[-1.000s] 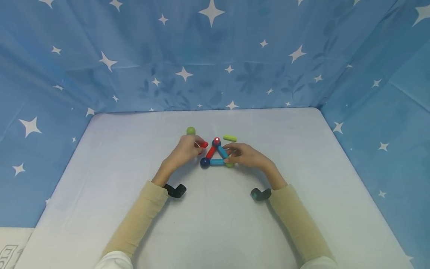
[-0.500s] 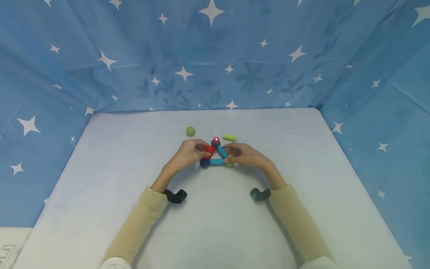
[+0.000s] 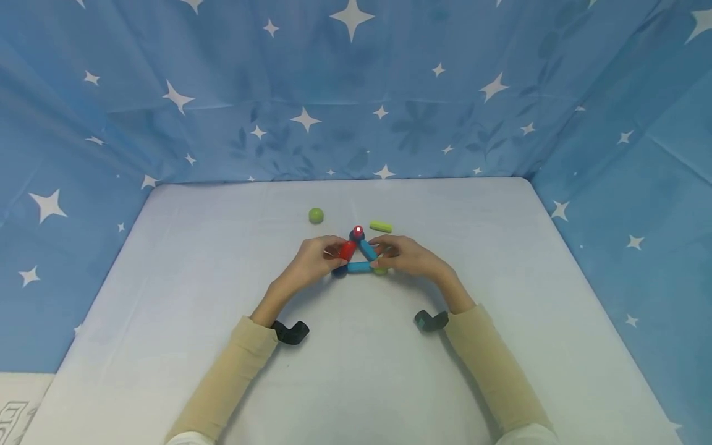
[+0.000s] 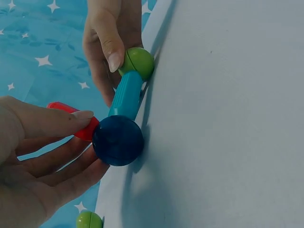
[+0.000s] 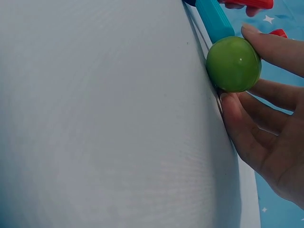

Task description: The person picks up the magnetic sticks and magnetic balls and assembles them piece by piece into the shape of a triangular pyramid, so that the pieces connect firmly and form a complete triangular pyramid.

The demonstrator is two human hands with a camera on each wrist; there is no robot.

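Left hand: pinching red stick, narrow grip, end right at front navy ball!
Right hand: curled round green ball, across blue stick from front navy ball!
Lime stick: beyond front navy ball.

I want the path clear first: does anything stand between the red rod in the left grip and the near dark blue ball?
Nothing visible does. In the left wrist view, the red rod, pinched by the left grip, has its end at the dark blue ball, no gap showing.
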